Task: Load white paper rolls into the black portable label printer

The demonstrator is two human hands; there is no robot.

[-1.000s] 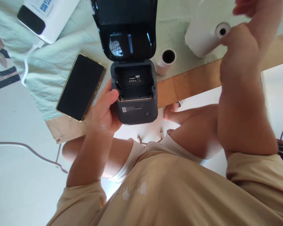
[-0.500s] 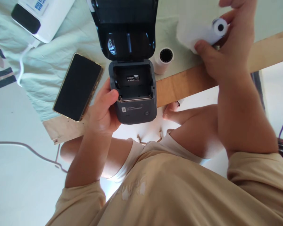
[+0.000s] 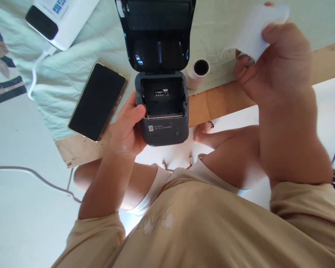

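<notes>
- Printer (image 3: 163,111) sits at the table (image 3: 223,100) edge with its lid (image 3: 156,33) up; the left hand (image 3: 127,130) wraps its fingers around its side.
- Right hand (image 3: 279,67) pinches a white paper roll (image 3: 254,33) up high, right of the printer.
- Small roll (image 3: 198,72) stands just beside the printer; phone (image 3: 97,102) lies to its left.

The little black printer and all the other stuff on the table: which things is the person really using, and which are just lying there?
In use:
left hand gripping the printer, lid open
right hand holding a white paper roll

Just lying there:
phone
white device with cable
small roll standing beside the printer
</notes>
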